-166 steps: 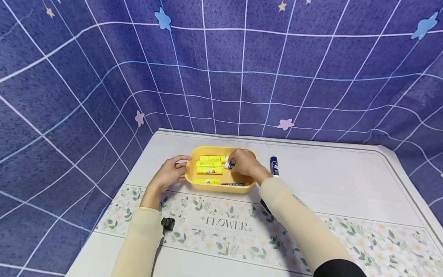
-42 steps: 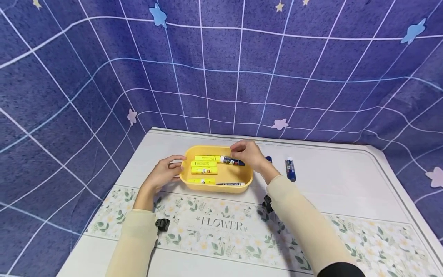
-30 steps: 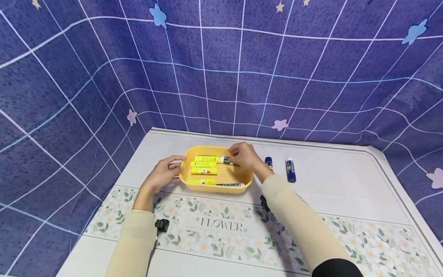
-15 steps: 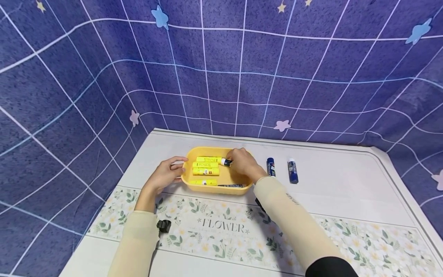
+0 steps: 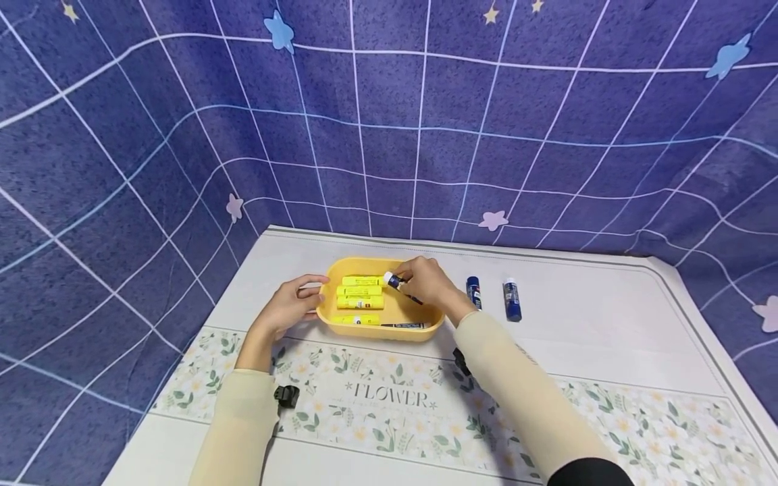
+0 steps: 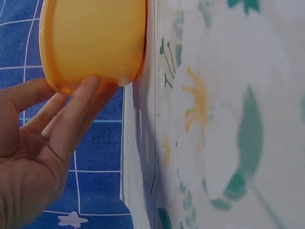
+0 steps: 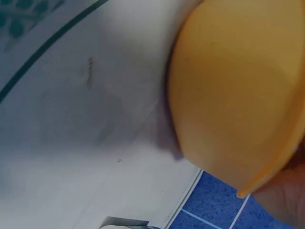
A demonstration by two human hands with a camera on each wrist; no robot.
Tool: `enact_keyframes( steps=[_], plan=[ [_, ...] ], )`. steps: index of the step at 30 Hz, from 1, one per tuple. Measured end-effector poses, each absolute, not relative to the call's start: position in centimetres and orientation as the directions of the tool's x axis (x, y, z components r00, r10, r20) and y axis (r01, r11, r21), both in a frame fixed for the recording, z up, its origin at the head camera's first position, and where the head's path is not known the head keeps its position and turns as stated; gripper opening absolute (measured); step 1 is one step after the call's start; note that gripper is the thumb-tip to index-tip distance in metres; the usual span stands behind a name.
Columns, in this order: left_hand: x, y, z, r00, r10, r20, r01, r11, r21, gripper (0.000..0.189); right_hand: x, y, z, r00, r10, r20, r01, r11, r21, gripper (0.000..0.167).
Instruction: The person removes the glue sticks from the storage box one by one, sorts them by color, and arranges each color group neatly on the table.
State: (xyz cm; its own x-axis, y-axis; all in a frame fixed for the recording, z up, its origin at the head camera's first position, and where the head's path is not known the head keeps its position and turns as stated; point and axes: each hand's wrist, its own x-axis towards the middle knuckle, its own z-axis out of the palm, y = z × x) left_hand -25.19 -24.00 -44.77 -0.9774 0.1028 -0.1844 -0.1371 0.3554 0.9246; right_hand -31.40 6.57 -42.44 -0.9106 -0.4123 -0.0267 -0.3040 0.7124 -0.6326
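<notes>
A yellow plastic basket (image 5: pixel 340 328) sits on the table. My left hand (image 5: pixel 292 307) holds its left end; in the left wrist view, the fingers (image 6: pixel 78 109) lie against the outer wall. My right hand (image 5: pixel 428 280) is over the basket's right half and pinches a blue glue stick (image 5: pixel 392 280) with a white end. That stick slants, its white end up to the left, and my fingers cover part of it. Several yellow sticks (image 5: pixel 360 302) lie in the left half, and a thin dark stick (image 5: pixel 404 326) lies along the near wall.
Two more blue glue sticks, one with its blue end away from me (image 5: pixel 473 291) and one with its white end away (image 5: pixel 512 300), lie to the right of the basket. A flowered cloth (image 5: pixel 389 418) covers the table. A purple curtain (image 5: pixel 389 169) hangs behind.
A blue glue stick now lies farther right on the table than 5.5 seconds ago. My right hand has since picked up and tilted another in the basket. The left hand keeps its hold.
</notes>
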Motion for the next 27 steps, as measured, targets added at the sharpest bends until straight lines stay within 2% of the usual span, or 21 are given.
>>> enact_keyframes(
  steps=[7,15,22,27],
  plan=[
    [-25.1,-24.1,-44.8,-0.978,0.108,-0.178,-0.127,0.371,0.920,0.047,-30.9,7.8,-41.1,-0.925,-0.380,0.001,-0.240,0.582,-0.777,0.036],
    [-25.1,-24.0,-44.8,-0.978,0.113,-0.178,-0.125,0.371,0.920,0.047,-30.1,10.7,-39.8,-0.945,-0.326,0.037,-0.139,0.296,-0.945,0.041],
    [-25.1,-23.9,-44.6,-0.976,0.119,-0.181,-0.126,0.364,0.923,0.047,-30.2,16.3,-39.4,-0.985,-0.167,0.047,-0.081,0.200,-0.976,0.043],
    [-25.0,-24.0,-44.4,-0.976,0.126,-0.175,-0.117,0.368,0.922,0.048,-30.1,21.4,-39.8,-0.999,-0.043,-0.003,-0.004,0.164,-0.986,0.047]
  ],
)
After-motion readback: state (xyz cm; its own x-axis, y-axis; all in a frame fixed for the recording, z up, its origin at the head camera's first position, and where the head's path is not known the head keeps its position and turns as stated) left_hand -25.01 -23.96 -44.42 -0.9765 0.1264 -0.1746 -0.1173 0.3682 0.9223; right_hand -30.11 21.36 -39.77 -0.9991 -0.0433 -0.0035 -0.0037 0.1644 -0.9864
